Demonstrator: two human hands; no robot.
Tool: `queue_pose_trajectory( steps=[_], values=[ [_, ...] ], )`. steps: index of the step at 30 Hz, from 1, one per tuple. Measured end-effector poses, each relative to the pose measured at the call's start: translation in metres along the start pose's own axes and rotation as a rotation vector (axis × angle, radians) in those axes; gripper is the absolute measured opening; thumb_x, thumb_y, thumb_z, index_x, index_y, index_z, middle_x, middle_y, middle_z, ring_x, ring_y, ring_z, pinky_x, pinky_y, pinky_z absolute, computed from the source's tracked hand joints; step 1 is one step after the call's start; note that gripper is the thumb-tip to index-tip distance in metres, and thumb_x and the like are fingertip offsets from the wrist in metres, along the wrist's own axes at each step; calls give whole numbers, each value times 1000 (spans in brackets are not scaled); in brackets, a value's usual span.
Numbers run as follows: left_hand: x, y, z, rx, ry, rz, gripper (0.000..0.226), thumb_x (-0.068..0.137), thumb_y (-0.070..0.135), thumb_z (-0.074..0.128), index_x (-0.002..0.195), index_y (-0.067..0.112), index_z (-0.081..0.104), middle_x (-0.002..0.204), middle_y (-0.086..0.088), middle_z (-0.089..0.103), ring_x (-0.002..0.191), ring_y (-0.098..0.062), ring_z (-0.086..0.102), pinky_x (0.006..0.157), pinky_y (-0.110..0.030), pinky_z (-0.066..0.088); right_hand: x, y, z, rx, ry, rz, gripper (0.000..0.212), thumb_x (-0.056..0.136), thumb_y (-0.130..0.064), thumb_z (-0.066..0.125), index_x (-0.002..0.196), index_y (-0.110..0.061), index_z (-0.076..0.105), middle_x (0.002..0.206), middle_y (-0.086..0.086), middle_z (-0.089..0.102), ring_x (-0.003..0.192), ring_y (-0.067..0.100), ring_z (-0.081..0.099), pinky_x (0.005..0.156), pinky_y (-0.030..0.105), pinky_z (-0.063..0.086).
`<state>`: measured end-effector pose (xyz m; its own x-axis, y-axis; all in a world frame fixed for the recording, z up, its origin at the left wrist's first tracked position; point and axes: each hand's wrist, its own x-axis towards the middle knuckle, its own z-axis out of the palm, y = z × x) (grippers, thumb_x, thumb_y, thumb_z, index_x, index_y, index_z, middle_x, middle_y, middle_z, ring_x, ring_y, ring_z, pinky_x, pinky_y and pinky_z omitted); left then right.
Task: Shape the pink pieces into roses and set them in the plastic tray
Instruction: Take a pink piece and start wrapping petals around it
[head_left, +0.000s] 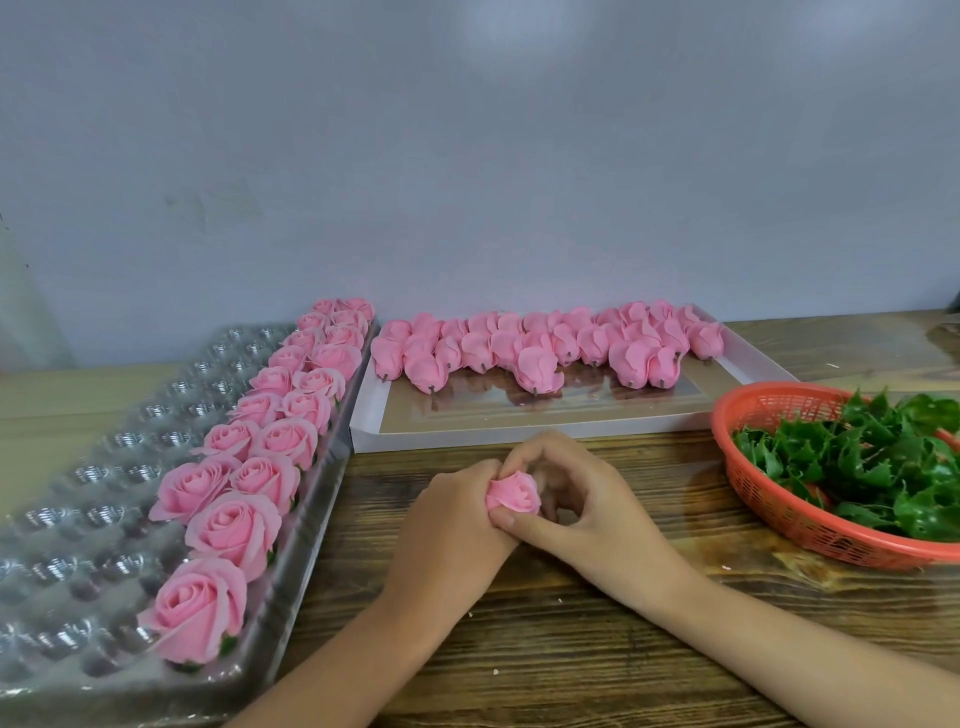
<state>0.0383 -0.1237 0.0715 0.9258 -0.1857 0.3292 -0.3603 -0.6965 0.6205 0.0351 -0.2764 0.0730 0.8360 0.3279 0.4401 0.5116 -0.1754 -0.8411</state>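
From the head view, the small pink foam rose bud (514, 493) sits between both of my hands, just above the brown wood-grain tabletop (571, 649). I judge it nearly weightless, soft and easily creased. The thin petals would bruise or tear under a hard pinch, so the firmer base underneath is the place to hold it, leaving the petal edges for light shaping only. My left grip (457, 512) is closed narrowly round the bud's left side, fingers curled in against it. My right grip (576, 499) is also narrow, with the thumb (511, 522) pressed under the bud's near edge and the forefinger arched over its top. The rest of those fingers are tucked behind, and I cannot tell what they touch. To the left of my grip lies the clear moulded plastic tray (104, 467), with two rows of finished pink roses (234, 525) along its nearer side and many bare cups farther left. Beyond my grip is a shallow white cardboard box (519, 434) holding a heap of unshaped pink pieces (545, 351). To the right stands a round red plastic basket (779, 514) of green leaf parts (883, 457).
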Motion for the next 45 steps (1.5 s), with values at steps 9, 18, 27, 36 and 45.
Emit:
queue_pose_trajectory(
  steps=[9, 18, 27, 36, 45],
  values=[
    [2, 2, -2, -134, -24, -35, 8, 80, 31, 70, 77, 24, 67, 68, 7, 66, 66, -9, 61, 63, -39, 53, 0, 0, -4, -6, -40, -73, 15, 87, -11, 73, 96, -22, 70, 99, -9, 62, 91, 18, 61, 78, 33, 52],
    [1, 2, -4, -134, 11, -58, 11, 81, 36, 63, 82, 25, 67, 71, 7, 66, 68, -7, 61, 64, -36, 53, -1, -1, -2, 132, -20, -31, 39, 78, -4, 80, 110, -18, 64, 92, 4, 64, 76, 13, 66, 73, 34, 56],
    [0, 2, -2, -99, -26, -56, 8, 84, 35, 64, 88, 28, 66, 77, 9, 66, 73, -9, 61, 66, -38, 53, 2, 1, -1, 101, -1, 61, 36, 75, -5, 84, 103, -18, 65, 89, -6, 64, 69, 8, 58, 68, 23, 47],
    [0, 3, -3, 35, -87, 7, 13, 87, 38, 60, 88, 26, 63, 75, 11, 63, 71, -5, 59, 64, -28, 49, -1, -3, -2, -49, -18, -67, 15, 81, -25, 77, 90, -24, 66, 94, -11, 57, 76, 13, 57, 70, 31, 53],
    [1, 3, -4, -84, -71, -23, 6, 85, 26, 67, 81, 30, 65, 73, 12, 65, 71, -2, 61, 66, -26, 51, -1, -5, -2, -77, -65, -110, 16, 87, -6, 72, 97, -15, 64, 98, -5, 58, 88, 20, 57, 75, 40, 51]
  ],
)
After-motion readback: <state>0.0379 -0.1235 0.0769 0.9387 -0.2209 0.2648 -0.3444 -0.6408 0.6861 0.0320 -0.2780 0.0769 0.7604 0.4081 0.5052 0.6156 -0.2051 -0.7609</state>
